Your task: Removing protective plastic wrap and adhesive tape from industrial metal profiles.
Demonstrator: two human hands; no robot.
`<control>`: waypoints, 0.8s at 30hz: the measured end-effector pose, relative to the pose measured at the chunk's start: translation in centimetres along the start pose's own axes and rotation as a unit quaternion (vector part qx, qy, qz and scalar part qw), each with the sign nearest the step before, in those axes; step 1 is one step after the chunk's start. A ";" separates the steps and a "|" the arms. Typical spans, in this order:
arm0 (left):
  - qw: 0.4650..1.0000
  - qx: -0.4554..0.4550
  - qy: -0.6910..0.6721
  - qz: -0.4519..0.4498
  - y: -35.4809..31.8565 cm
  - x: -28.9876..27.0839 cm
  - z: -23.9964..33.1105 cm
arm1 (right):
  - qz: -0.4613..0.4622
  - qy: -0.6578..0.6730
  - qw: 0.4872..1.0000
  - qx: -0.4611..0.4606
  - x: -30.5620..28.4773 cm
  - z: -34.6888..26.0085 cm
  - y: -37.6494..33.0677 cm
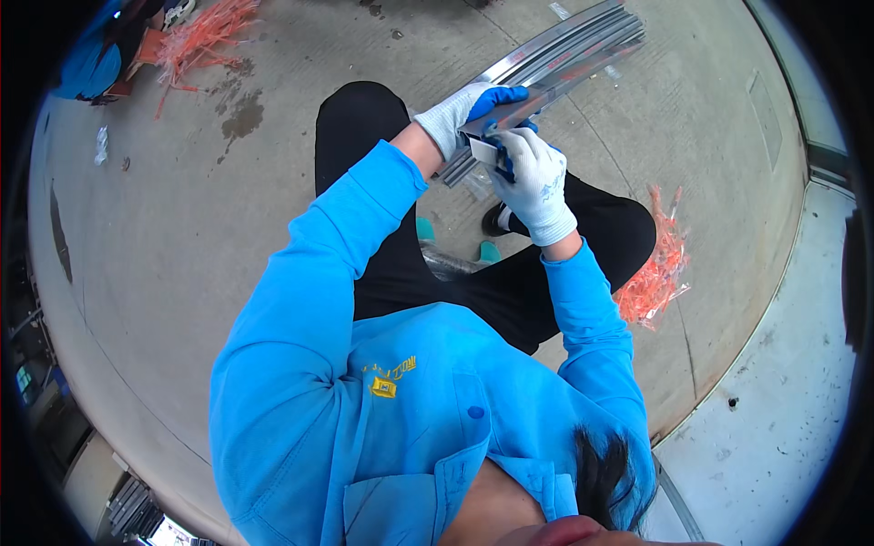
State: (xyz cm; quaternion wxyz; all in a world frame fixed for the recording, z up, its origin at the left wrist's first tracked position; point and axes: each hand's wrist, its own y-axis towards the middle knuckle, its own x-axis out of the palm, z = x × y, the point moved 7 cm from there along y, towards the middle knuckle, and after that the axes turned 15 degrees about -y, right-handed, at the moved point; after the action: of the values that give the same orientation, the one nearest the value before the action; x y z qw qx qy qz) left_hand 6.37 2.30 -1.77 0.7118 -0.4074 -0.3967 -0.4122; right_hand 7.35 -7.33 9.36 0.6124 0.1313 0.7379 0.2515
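Note:
My left hand point(461, 116), in a white glove with a blue coated palm, is closed round the near end of a long shiny metal profile point(563, 84). The profile slants away to the upper right. Close beside that end, my right hand point(535, 180), gloved the same way, has its fingers bent round a small flat whitish piece point(483, 151). What this piece is, and whether it touches the profile, I cannot make out. Several more grey metal profiles point(537, 56) lie side by side under and beyond the held one.
Orange-red plastic strips lie in a heap point(657, 264) beside my right knee and in another pile point(205, 45) at the far left, by a person in blue point(91, 68). A clear plastic scrap point(101, 146) lies on the concrete floor point(200, 246). A pale panel point(765, 409) stands right.

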 end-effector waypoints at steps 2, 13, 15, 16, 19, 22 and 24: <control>1.000 0.013 0.006 0.025 0.0 0.0 -0.1 | -0.037 -0.025 0.999 0.007 0.0 0.0 0.6; 0.988 -0.066 0.116 0.074 1.0 -2.5 -0.7 | -0.085 0.400 0.824 0.392 3.3 5.0 -2.7; 0.986 -0.077 0.128 0.076 1.4 -3.1 -1.0 | -0.102 0.514 0.713 0.466 4.1 5.2 -3.6; 0.989 -0.079 0.100 0.073 1.5 -3.3 -1.2 | -0.105 0.468 0.769 0.422 3.4 5.3 -2.9; 0.995 -0.081 0.015 0.064 2.0 -3.9 -1.8 | -0.108 0.314 0.903 0.273 1.2 4.8 -0.6; 0.993 -0.042 0.056 0.090 0.8 -1.8 -1.8 | -0.155 0.150 0.963 0.164 -0.2 3.3 0.5; 0.988 0.002 0.099 0.122 -0.4 -0.2 -1.4 | -0.194 -0.015 0.980 0.045 -0.5 1.7 0.9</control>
State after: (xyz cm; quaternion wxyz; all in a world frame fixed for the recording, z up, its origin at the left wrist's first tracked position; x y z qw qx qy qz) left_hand 6.22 0.96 -2.34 0.7932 -0.4086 -0.2727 -0.3599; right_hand 9.05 -6.48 10.04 0.6541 0.0168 0.7505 0.0930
